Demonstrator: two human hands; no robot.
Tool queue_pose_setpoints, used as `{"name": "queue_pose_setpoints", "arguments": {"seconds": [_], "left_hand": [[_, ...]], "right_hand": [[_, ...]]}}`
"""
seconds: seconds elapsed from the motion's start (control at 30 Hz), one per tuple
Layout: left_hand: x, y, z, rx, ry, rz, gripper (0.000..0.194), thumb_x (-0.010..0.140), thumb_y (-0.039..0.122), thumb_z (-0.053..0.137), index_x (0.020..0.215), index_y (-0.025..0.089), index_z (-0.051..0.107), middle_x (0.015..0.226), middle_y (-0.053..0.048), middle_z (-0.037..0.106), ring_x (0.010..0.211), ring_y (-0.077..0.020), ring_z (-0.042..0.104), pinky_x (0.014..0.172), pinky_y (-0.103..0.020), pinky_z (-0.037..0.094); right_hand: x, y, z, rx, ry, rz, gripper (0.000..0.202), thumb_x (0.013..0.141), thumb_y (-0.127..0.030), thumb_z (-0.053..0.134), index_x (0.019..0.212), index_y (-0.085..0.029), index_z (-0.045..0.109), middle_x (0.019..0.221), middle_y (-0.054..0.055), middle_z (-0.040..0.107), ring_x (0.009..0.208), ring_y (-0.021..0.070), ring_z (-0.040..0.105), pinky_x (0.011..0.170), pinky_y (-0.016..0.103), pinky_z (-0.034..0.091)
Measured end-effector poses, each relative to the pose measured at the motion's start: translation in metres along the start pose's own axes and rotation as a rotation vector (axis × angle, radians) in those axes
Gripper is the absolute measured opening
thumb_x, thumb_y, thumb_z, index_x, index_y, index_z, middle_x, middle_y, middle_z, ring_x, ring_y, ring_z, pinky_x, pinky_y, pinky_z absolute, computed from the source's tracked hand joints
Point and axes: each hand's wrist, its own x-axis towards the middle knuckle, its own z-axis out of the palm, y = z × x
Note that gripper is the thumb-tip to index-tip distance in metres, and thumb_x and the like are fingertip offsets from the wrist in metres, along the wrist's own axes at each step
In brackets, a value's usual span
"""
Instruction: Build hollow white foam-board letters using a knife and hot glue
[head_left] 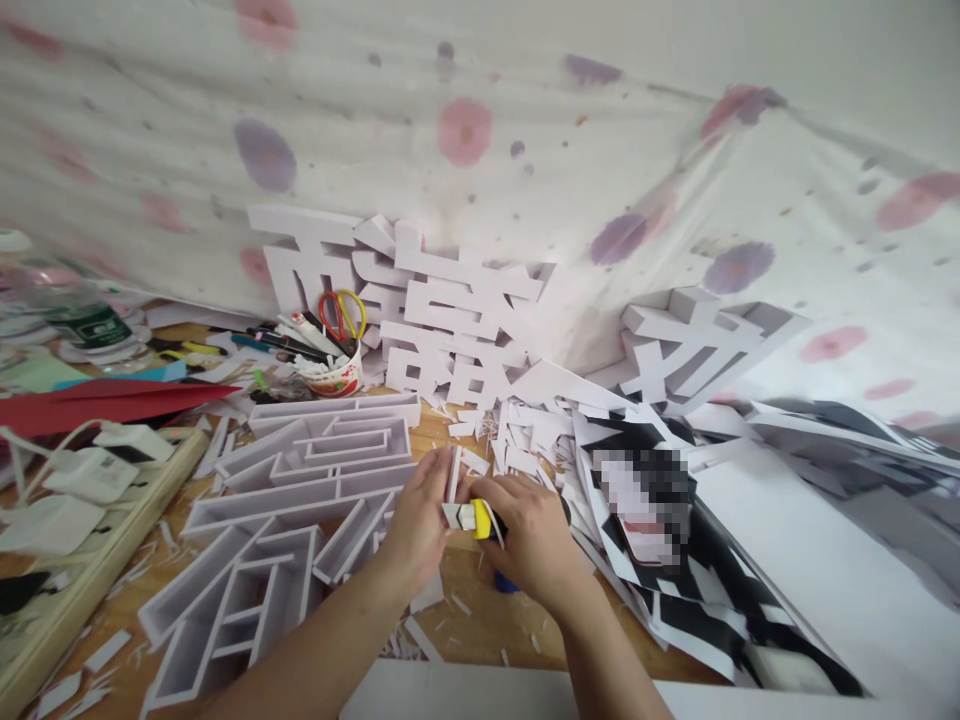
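Near the middle of the wooden table, my left hand pinches a narrow white strip that stands up from its fingers. Beside it, my right hand is closed around a yellow and black cutter. The cutter's metal end points left, against or very close to the strip; exact contact cannot be made out. To the left of my hands lies a large hollow white letter shape with thin upright walls. A small dark blue object is partly hidden below my right hand.
Finished white letter shapes lean on the curtain behind. A cup of tools stands back left, with a power strip at the left edge. White scraps lie behind my hands. Right are a blurred-out phone and white sheets.
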Motion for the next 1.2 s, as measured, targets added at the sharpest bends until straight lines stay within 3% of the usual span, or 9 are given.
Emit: {"name": "queue_pose_setpoints", "arguments": {"seconds": [0.2,0.97,1.2], "left_hand": [[-0.0006,-0.0016,-0.0011,-0.025,-0.078,0.034,0.040,0.068,0.044,0.068,0.065,0.019,0.036,0.056,0.009,0.032,0.045,-0.0041,0.026,0.042,-0.019,0.023],[0.0015,-0.0039,-0.0020,0.018,-0.041,0.017,0.041,0.068,0.045,0.066,0.064,0.020,0.035,0.054,0.009,0.032,0.044,-0.0044,0.024,0.042,-0.019,0.022],[-0.0014,-0.0073,-0.0028,0.138,0.003,0.081,0.046,0.071,0.058,0.058,0.064,0.021,0.032,0.051,0.009,0.027,0.042,-0.0055,0.023,0.039,-0.020,0.021]], "right_hand": [[0.0001,-0.0008,0.0010,-0.028,0.002,-0.015,0.022,0.065,-0.010,0.053,0.083,-0.021,0.058,0.074,0.001,0.063,0.069,0.0174,0.056,0.061,0.025,0.033],[0.0008,0.0010,0.0042,-0.028,-0.050,0.032,0.019,0.066,-0.013,0.053,0.083,-0.021,0.059,0.077,0.002,0.064,0.071,0.0175,0.056,0.061,0.025,0.031],[0.0013,0.0002,0.0044,-0.025,-0.034,0.042,0.016,0.065,-0.011,0.053,0.078,-0.020,0.058,0.073,0.000,0.063,0.067,0.0161,0.056,0.059,0.024,0.029]]}}
